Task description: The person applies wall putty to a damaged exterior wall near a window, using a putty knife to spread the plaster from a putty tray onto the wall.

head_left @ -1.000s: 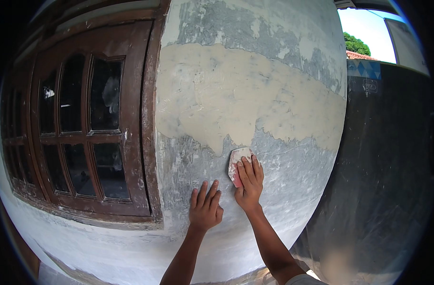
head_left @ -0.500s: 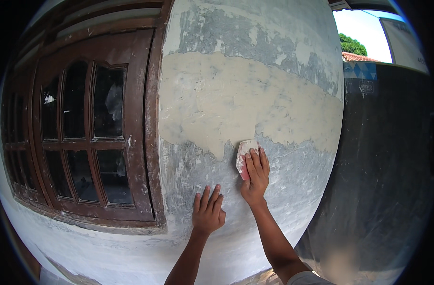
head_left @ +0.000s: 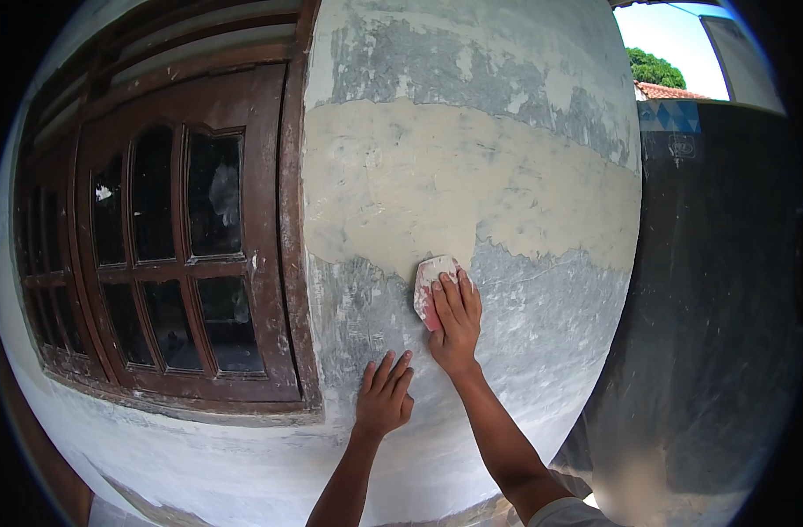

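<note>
The right hand (head_left: 457, 321) curls its fingers over a flat, white-smeared pink tool (head_left: 426, 294), gripping it at the lower edge of a cream patch (head_left: 454, 176). The left hand (head_left: 385, 400), fingers loosely extended, holds nothing, palm toward the grey wall (head_left: 542, 325) below. Leftward stands a brown window (head_left: 266, 220); rightward, a dark panel (head_left: 709, 290).
</note>
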